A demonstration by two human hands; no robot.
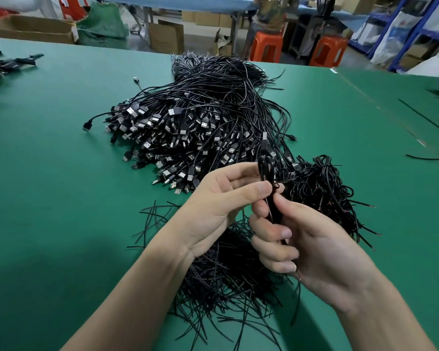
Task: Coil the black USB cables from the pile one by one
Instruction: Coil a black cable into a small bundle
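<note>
My left hand (221, 198) pinches the looped black USB cable (265, 169) between thumb and fingers. My right hand (314, 247) curls round its lower strands. Its plug (264, 141) points up. The pile (200, 110) lies just beyond, and coiled cables (322, 188) lie to the right on the green table (61, 186).

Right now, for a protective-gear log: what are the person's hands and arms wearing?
Nothing visible: left hand and right hand are bare, no gloves, rings or watch. No sleeves show up to the frame's lower edge. Nails are short, unpainted.
</note>
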